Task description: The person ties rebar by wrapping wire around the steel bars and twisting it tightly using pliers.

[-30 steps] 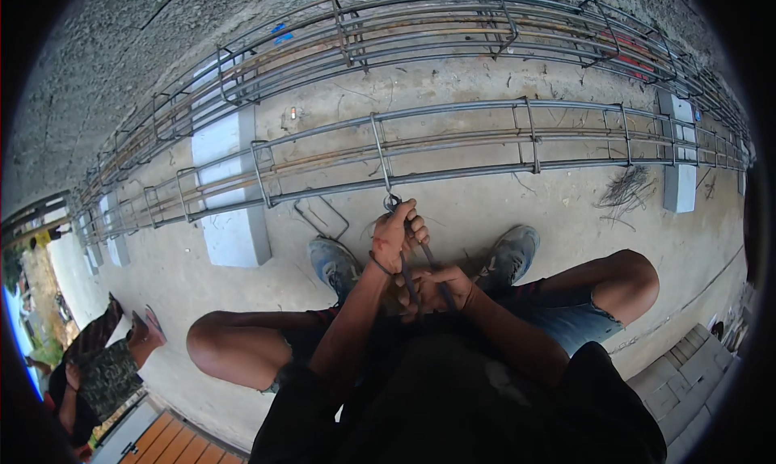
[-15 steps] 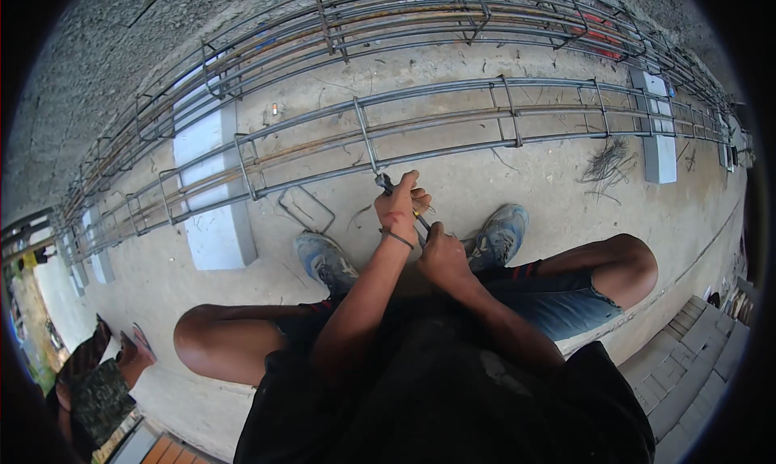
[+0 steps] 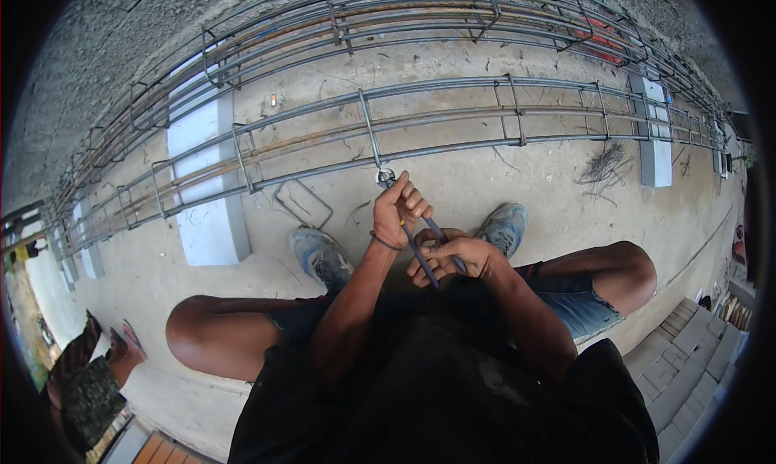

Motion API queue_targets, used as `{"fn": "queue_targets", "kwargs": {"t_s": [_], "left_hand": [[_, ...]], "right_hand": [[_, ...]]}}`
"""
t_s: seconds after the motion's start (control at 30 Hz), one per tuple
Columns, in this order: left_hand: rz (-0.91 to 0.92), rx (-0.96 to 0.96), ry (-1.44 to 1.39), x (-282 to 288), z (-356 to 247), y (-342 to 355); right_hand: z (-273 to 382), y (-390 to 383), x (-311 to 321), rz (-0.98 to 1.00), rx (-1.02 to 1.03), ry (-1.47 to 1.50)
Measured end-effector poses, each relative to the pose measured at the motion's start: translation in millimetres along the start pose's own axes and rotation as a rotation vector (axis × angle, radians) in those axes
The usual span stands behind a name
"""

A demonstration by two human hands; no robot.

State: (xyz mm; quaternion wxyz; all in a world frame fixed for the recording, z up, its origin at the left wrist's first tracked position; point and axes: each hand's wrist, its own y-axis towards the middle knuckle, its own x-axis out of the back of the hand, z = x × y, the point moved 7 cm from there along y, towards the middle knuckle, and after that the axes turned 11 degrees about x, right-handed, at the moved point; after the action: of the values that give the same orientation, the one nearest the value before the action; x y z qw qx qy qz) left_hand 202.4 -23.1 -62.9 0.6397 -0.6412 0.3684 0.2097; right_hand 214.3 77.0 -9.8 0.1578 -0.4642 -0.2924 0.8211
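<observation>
My left hand [image 3: 396,210] is closed around the upper part of a pair of end-cutting pincers [image 3: 423,259], just below the jaws. The jaws point away from me at the lower bar of the near rebar cage [image 3: 453,148], where a stirrup [image 3: 369,124] crosses it. Whether they bite on a wire there is too small to tell. The dark handles are spread apart toward me. My right hand [image 3: 459,255] has its fingers curled about the handle ends, with one handle lying between thumb and fingers.
Behind lies a second, denser rebar cage [image 3: 404,15] along a rough wall. Pale blocks [image 3: 212,229] [image 3: 659,161] support the cages. A loose bent stirrup [image 3: 303,205] and a heap of tie wire [image 3: 605,170] lie on the concrete. Another person's leg [image 3: 121,359] shows at lower left.
The pincers' handles have spread apart. My right hand has shifted right and toward me, its fingers loosening from a tight fist. My left hand stays near the jaws.
</observation>
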Motion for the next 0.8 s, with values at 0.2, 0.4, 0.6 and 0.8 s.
{"fn": "queue_targets", "kwargs": {"t_s": [0.2, 0.4, 0.6, 0.8], "left_hand": [[0.347, 0.076, -0.092, 0, 0, 1], [-0.192, -0.187, 0.168, 20, -13, 2], [-0.559, -0.266, -0.064, 5, 2, 0], [-0.420, -0.184, 0.072, 15, 4, 5]], "right_hand": [[-32, 19, -5, -0.049, -0.031, 0.110], [0, 17, 31, -0.546, 0.260, -1.250], [16, 3, 33, -0.823, 0.203, -1.453], [22, -6, 17, -0.784, 0.172, -1.510]]}}
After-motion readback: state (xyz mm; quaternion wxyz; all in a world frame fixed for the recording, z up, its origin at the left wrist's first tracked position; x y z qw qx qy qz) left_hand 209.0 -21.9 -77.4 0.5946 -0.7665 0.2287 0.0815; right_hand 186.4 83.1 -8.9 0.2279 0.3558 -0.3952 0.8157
